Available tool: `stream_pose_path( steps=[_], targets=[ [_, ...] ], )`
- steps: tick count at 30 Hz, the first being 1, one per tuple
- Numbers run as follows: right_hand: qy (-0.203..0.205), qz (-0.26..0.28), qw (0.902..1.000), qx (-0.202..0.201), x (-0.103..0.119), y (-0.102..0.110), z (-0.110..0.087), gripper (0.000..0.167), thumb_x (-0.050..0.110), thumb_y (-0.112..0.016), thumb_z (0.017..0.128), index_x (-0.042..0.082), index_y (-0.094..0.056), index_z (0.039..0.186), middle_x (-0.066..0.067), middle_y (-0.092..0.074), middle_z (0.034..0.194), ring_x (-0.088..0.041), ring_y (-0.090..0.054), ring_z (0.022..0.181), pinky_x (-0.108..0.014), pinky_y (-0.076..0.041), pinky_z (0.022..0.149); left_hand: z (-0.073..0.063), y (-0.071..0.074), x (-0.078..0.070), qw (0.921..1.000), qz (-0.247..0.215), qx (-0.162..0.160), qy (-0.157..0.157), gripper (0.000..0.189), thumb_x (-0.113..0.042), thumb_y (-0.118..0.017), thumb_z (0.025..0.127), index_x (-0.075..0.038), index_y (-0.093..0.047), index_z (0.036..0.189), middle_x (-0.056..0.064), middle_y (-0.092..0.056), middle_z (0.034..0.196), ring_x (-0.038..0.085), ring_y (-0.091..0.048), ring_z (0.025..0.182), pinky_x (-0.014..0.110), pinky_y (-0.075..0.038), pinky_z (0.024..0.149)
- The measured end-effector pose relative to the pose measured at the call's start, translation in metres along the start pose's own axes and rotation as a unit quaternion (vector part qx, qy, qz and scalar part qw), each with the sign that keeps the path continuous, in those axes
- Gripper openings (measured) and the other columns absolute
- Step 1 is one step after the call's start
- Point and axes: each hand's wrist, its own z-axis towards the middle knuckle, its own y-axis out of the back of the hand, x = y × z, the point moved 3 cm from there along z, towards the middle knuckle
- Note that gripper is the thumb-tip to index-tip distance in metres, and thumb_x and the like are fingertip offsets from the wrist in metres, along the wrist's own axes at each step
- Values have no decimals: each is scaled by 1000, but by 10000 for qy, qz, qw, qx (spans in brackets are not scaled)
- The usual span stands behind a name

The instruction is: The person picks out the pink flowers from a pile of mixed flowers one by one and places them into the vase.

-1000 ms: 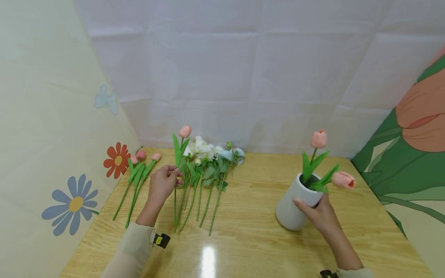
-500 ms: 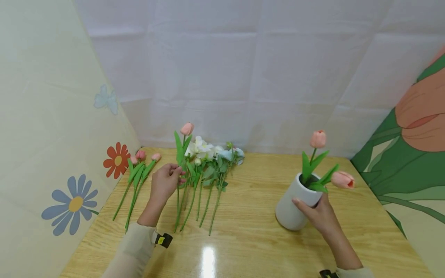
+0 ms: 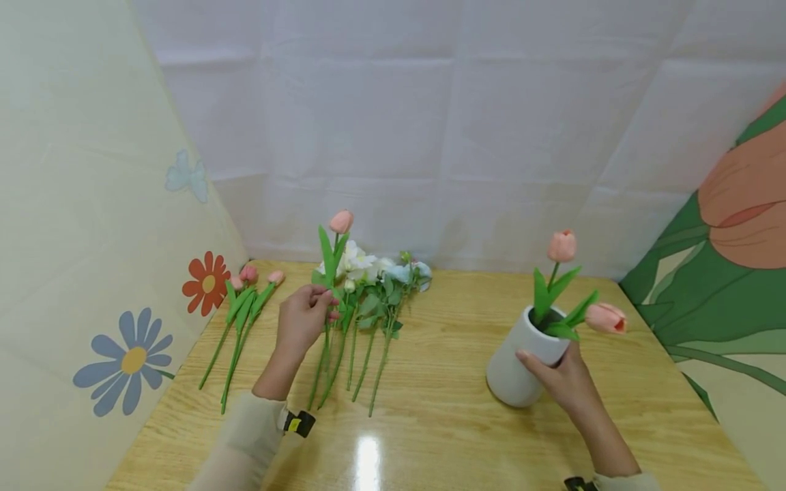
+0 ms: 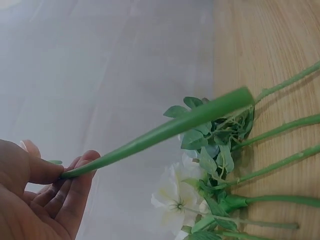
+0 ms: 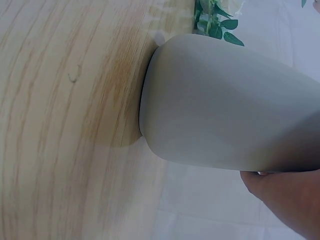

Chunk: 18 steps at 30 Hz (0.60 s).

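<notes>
At the far left we see a wall hanging [image 3: 49, 225] printed with a blue flower, a red flower and a pale butterfly. Beside it, three pink tulips [image 3: 242, 312] lie on the wooden worktop [image 3: 442, 382], blooms toward the back.

Next comes the left grip [image 3: 303, 317], a bare hand below a pale sleeve [image 3: 236, 440] with a black device at the cuff. We find its thumb and fingers together on a single tulip [image 3: 329, 262], pinching the stem just below the leaves. The pink bloom points up; in the left wrist view the stem's lower end reaches out past the hand.

Behind and to the right of it, white flowers [image 3: 359, 264] and pale blue flowers [image 3: 402, 274] lie among green leaves, their stems toward us.

Farther right, well apart, a white vase [image 3: 522, 361] stands on the worktop with two tulips in it, one upright and one leaning right. The right grip [image 3: 561, 382] is clamped on its right side, thumb across the front; we cannot see every finger.
</notes>
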Motion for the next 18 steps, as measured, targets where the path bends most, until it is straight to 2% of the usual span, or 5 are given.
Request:
stream_pose_path(
  steps=[6,13,18],
  targets=[
    [54,120,9999,7,-1,0,0,63,8,-75,91,0,-40,143,16,-57,110,4,-57,98,-13,-48,79,-1,-10,-6,9997,-192,14,-178,29,-14,-60,103,6,-63,125,21,-75,99,29,-75,77,41,-63,69],
    [60,92,9999,16,-1,0,1,63,8,-75,91,2,-40,144,15,-57,110,4,-57,98,-14,-49,79,-3,-21,-17,9990,-282,106,-345,29,-15,-61,103,5,-64,123,18,-76,97,32,-75,77,32,-62,64],
    [69,82,9999,28,-1,0,1,64,8,-75,92,2,-40,144,14,-57,111,4,-57,98,-14,-49,79,-4,-29,-25,9984,-405,166,-344,29,-14,-61,103,6,-63,124,19,-76,97,30,-75,75,35,-62,64]
  ],
)
